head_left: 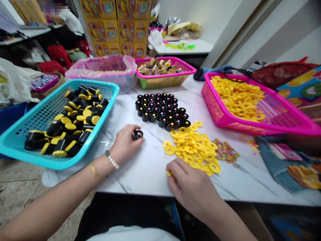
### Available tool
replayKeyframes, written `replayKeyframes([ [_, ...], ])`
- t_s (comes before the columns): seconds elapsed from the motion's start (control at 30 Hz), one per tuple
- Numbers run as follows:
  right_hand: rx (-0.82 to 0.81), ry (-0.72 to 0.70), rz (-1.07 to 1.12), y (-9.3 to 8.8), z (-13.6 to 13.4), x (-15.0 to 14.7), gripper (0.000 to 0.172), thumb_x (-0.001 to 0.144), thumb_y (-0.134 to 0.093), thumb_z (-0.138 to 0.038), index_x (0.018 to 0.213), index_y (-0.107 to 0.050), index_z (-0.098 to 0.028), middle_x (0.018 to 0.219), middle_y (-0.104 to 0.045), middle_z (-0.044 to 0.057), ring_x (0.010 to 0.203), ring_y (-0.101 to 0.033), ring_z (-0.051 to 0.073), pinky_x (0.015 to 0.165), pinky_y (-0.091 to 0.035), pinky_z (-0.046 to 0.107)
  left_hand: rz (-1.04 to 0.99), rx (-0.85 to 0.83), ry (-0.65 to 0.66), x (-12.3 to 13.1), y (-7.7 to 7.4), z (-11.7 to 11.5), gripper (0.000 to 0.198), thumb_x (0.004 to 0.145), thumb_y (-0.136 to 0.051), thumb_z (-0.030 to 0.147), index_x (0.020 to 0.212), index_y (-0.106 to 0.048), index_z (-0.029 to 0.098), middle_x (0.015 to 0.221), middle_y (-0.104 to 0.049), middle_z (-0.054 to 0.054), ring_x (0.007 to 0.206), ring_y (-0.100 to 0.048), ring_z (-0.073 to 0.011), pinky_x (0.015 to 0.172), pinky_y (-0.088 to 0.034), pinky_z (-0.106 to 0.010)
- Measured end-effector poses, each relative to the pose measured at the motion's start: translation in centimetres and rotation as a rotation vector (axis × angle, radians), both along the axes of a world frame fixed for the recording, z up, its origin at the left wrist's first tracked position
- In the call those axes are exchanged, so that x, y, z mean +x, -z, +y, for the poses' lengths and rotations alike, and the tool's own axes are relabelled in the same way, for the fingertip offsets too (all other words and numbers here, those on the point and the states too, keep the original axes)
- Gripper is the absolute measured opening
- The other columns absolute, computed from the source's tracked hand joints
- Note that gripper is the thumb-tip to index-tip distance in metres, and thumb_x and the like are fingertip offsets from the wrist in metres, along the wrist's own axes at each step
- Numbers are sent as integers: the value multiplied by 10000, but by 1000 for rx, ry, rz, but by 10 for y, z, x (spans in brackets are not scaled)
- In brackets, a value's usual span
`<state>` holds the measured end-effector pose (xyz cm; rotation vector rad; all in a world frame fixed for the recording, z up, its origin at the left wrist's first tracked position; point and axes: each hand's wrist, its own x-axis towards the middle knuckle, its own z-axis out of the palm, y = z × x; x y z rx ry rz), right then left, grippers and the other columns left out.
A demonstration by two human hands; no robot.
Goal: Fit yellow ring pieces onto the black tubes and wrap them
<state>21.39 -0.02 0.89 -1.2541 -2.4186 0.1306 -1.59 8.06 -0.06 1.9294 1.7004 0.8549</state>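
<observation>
My left hand (125,144) is closed round a small black cup (138,134) with a pink bit showing inside. It rests on the table, left of a cluster of black cups (160,108) holding pink and yellow bits. My right hand (188,182) is closed at the near edge of a pile of flat yellow rings (193,145). A bit of yellow pokes out at its fingertips, apparently one ring pinched there. Most of that ring is hidden by the fingers.
At left stands a blue basket (94,137) of black containers with yellow lids. A pink basket (238,124) at right holds yellow pieces. Behind are a pink-rimmed basket (165,76) of wrapped items and a plastic-lined basket (100,77). Small packets (227,150) lie beside the rings.
</observation>
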Motion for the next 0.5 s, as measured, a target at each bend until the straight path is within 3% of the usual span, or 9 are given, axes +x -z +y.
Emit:
replayKeyframes([
  [0.1, -282, 13, 330, -1, 3, -9, 143, 851, -468, -116, 810, -577, -199, 646, -547, -26, 519, -511, 98, 516, -402, 219, 16, -27, 275, -2, -3, -43, 279, 773, -732, 185, 1043, -665, 205, 943, -648, -29, 802, -622, -161, 753, -526, -281],
  [0.17, -441, 85, 470, 3, 5, -15, 130, 876, -500, -168, 793, -595, -199, 610, -529, -35, 511, -484, 92, 496, -393, 210, 10, -16, 367, -4, -3, -58, 238, 790, -728, 181, 1020, -670, 208, 950, -646, -31, 827, -626, -157, 740, -523, -262],
  [0.27, -672, 194, 676, 8, 4, -22, 125, 866, -626, -297, 793, -623, -196, 612, -563, -30, 496, -505, 93, 447, -406, 204, -5, -10, 390, -6, 0, -61, 206, 772, -764, 192, 963, -688, 205, 901, -647, -22, 819, -626, -155, 739, -520, -257],
  [0.37, -877, 252, 937, 7, 4, -31, 225, 800, -740, -388, 818, -635, -191, 553, -593, -38, 416, -522, 94, 395, -447, 202, -7, -21, 407, -5, 2, -57, 199, 765, -788, 224, 945, -709, 193, 882, -655, -26, 819, -629, -161, 746, -514, -265],
  [0.5, -961, 280, 1057, 3, 14, -47, 295, 719, -819, -416, 768, -656, -176, 489, -611, -29, 380, -538, 98, 380, -479, 199, 23, -9, 448, -6, 4, -58, 225, 774, -798, 309, 946, -732, 179, 836, -647, -29, 800, -613, -164, 727, -492, -269],
])
